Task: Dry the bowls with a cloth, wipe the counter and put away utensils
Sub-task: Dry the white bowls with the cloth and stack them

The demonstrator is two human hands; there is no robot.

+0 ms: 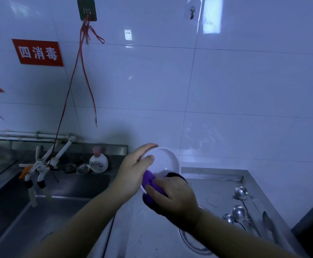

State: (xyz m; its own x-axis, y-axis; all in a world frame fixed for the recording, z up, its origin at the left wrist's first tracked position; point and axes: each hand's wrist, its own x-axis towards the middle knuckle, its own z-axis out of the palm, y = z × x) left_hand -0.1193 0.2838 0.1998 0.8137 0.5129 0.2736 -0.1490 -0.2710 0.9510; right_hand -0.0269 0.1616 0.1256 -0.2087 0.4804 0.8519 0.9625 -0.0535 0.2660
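Cloth (152,185) half hidden under right hand (176,196), left hand (133,170) gripping bowl (163,161)

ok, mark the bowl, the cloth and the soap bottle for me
bowl (163,159), head view, on its white inner wall
cloth (149,178), head view, on the purple fold between the hands
soap bottle (98,162), head view, on its round white body

A white bowl (164,161) was seen against a purple cloth (152,185) with a darker, near-black part. The wall (226,81) was tiled in plain white with thin dark joints. A red sign (38,53) bore white characters, and red strings (83,58) were hung from a dark hook plate (86,9). The counter (207,192), sink (45,207) and spoons (240,214) were silver-grey. A white bottle (98,162) was topped with a pink cap.
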